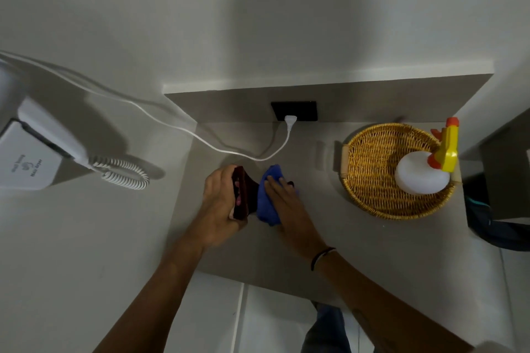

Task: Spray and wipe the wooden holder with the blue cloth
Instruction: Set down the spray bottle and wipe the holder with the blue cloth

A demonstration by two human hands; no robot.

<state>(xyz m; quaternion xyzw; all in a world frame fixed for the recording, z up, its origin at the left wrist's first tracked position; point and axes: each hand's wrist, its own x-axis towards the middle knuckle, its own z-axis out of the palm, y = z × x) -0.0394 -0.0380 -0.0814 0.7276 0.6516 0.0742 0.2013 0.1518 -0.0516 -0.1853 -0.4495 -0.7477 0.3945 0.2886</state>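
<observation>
While the left hand (219, 203) grips the wooden holder (243, 195), the right hand (289, 203) presses the blue cloth (266, 203), hiding its face.

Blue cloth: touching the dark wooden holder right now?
Touching. The head view shows the right hand pressing the blue cloth against the dark wooden holder, gripped by the left hand.

white wall-mounted unit (31, 163), small print reading "Hair dryer", other word blurred
</observation>
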